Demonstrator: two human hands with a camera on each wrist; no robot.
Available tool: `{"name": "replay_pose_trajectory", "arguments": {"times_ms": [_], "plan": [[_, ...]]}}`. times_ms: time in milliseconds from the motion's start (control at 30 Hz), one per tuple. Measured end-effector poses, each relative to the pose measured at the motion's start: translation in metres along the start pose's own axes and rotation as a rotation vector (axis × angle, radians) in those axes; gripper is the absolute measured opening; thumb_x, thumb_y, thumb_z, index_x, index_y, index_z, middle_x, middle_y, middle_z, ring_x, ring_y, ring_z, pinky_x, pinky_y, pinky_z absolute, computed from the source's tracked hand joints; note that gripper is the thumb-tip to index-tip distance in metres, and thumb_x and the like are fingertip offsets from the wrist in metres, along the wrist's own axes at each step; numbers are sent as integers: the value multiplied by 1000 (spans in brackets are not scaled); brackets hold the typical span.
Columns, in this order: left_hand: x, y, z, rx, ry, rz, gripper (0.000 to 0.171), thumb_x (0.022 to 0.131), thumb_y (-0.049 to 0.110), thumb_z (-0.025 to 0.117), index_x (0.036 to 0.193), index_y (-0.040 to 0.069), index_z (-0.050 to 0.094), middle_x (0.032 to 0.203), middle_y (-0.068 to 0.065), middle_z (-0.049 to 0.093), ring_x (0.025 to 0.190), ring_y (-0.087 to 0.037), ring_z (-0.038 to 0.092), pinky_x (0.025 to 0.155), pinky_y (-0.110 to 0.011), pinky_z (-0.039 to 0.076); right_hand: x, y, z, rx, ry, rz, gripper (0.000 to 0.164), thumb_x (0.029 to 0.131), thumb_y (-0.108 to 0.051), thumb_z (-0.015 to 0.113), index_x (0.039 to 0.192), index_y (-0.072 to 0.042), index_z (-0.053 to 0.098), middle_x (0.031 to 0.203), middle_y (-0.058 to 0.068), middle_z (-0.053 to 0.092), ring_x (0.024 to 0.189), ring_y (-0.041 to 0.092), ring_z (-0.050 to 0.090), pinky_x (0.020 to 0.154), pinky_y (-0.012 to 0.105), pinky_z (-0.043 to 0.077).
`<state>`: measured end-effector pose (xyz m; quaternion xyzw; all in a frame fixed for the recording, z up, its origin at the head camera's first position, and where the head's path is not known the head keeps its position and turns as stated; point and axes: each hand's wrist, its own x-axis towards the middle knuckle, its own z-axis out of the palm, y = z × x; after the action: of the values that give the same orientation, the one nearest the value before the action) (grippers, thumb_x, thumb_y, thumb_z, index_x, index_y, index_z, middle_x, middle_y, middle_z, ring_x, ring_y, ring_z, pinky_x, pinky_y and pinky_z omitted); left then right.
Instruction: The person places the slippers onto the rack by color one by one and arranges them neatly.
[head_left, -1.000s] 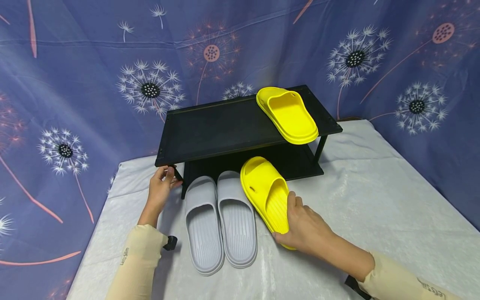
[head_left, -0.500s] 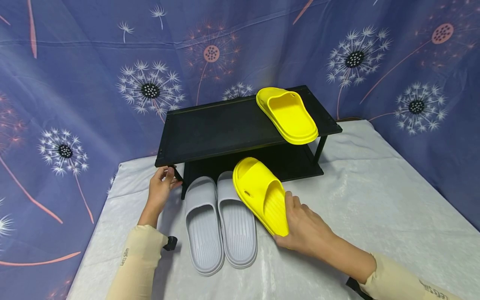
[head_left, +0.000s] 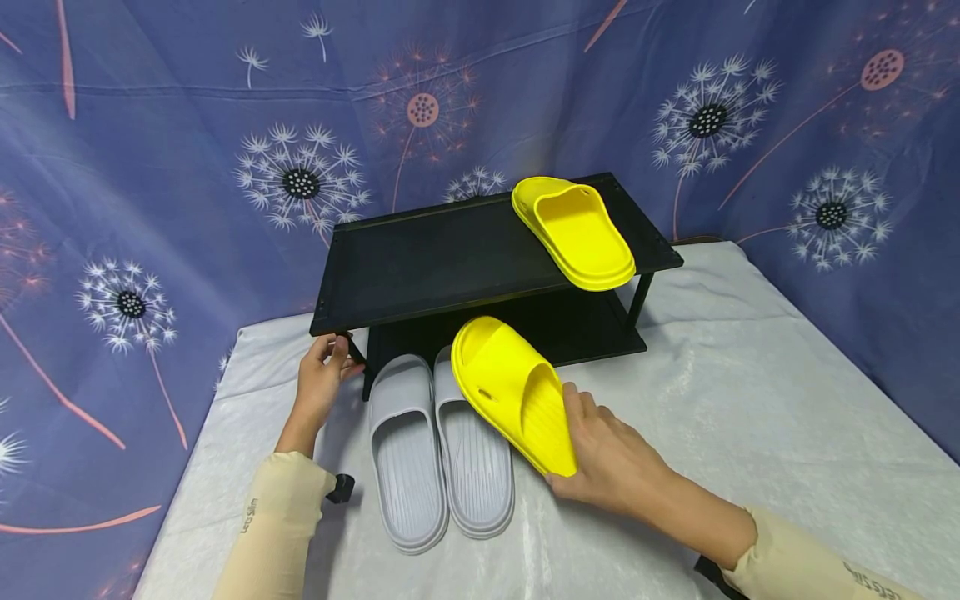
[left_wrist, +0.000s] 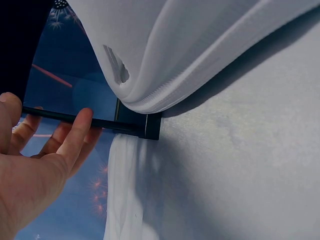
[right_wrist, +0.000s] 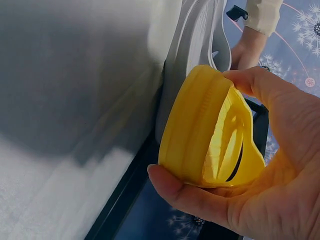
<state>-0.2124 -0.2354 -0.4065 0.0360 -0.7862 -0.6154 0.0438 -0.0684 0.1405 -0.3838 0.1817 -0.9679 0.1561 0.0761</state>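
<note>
My right hand (head_left: 618, 462) grips a yellow slipper (head_left: 501, 379) by its heel end, thumb on one side and fingers on the other. Its toe points up and left, overlapping the right grey slipper (head_left: 480, 471) in the head view. Heel-on in the right wrist view, the same yellow slipper (right_wrist: 192, 130) sits between thumb and fingers. At the left end of the black two-tier shoe rack (head_left: 420, 258), my left hand (head_left: 318, 375) holds a thin side bar (left_wrist: 60, 116). A second yellow slipper (head_left: 588, 237) lies on the top shelf's right part.
Left of its mate stands another grey slipper (head_left: 408, 467), both toes at the rack's lower shelf (head_left: 592, 325). A pale cloth (head_left: 750, 400) covers the table. Behind the rack hangs a blue dandelion-print curtain (head_left: 480, 67).
The yellow slipper in my right hand has swung its toe leftward, from beside the right grey slipper to over its upper part. My left hand keeps its hold on the rack.
</note>
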Motion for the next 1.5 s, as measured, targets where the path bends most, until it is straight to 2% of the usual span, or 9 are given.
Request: {"name": "replay_pose_trajectory", "arguments": {"times_ms": [300, 700, 900, 1133, 1500], "plan": [[0, 0, 1, 2, 4, 4, 54, 96, 41, 45, 128, -2, 45, 118, -14, 42, 99, -29, 65, 87, -30, 56, -1, 0, -2, 33, 13, -60, 99, 56, -36, 84, 133, 0, 33, 96, 8, 48, 75, 20, 48, 57, 28, 51], [1, -2, 1, -26, -1, 9, 53, 97, 38, 46, 128, -5, 44, 117, -14, 42, 97, -28, 67, 87, -31, 56, 1, 1, -5, 39, 43, -115, 103, 57, -41, 85, 136, -1, 31, 101, 7, 48, 79, 19, 49, 62, 28, 52], [1, -1, 0, -23, 8, 13, 46, 97, 37, 46, 124, 0, 47, 114, -13, 43, 93, -24, 67, 86, -31, 57, 2, 0, -7, 60, 63, -143, 103, 57, -42, 85, 136, -3, 32, 100, 5, 48, 78, 16, 47, 63, 26, 52], [1, -1, 0, -23, 6, 19, 48, 98, 36, 45, 126, -2, 46, 115, -14, 43, 95, -27, 66, 87, -32, 57, 5, -2, -12, 82, 94, -166, 104, 58, -42, 85, 137, -3, 31, 106, 7, 50, 81, 16, 48, 67, 27, 54], [2, -2, 0, -11, -1, 12, 49, 97, 39, 46, 125, -2, 45, 114, -12, 42, 93, -23, 66, 89, -33, 56, 10, -2, -24, 124, 104, -135, 107, 59, -42, 87, 140, -7, 27, 106, 5, 49, 82, 17, 50, 69, 28, 56]]}}
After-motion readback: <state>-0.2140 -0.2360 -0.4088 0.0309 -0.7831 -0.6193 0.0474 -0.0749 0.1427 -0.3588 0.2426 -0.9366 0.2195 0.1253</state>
